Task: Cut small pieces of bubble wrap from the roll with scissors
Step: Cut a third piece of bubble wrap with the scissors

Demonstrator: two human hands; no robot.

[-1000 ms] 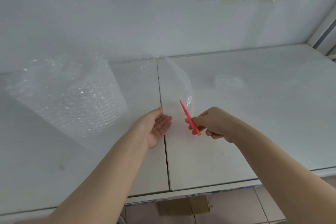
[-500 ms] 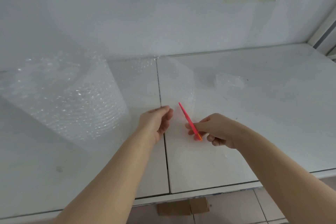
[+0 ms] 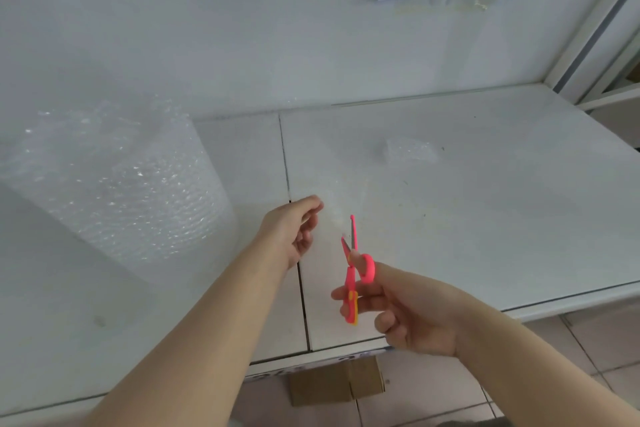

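Gripping pink scissors point(image 3: 353, 267), blades slightly apart, right hand point(image 3: 412, 315) hovers near. Left hand point(image 3: 294, 232) pinches a bubble wrap sheet point(image 3: 337, 210). Roll point(image 3: 121, 191) sits far left on the counter point(image 3: 485, 218).

The setting appears to be a packing or storeroom workspace: a plain white worktable point(image 3: 485, 218) against a bare white wall point(image 3: 242, 28), a large bubble wrap roll point(image 3: 117, 184), a cardboard box point(image 3: 332, 381) on the tiled floor point(image 3: 588, 350).

roll point(image 3: 114, 191): left side cut off | bubble wrap sheet point(image 3: 334, 208): edges too faint to trace
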